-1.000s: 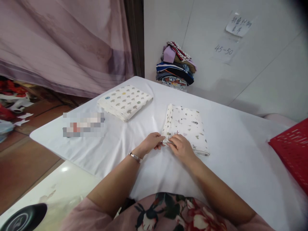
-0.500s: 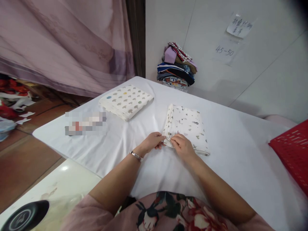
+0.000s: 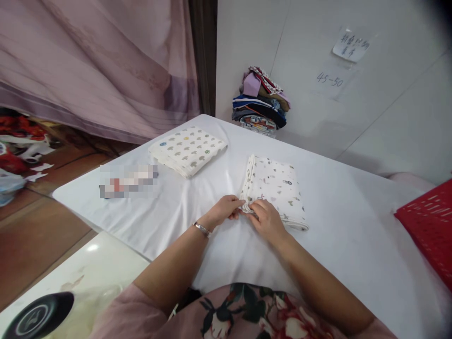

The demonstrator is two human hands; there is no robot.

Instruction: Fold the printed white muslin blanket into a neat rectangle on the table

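Both hands, left hand [image 3: 226,210] and right hand [image 3: 266,217], pinched the folded printed cloth's [image 3: 277,188] near corner, far below the wall note [image 3: 331,80] reading "45-50"

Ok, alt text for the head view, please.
Both hands, left hand and right hand, pinch the near corner of a folded printed cloth on a white-covered table. A second folded cloth lies farther left.

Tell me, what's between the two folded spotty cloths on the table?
Nothing: in the head view, only bare white tablecloth separates the far folded cloth from the near folded cloth.
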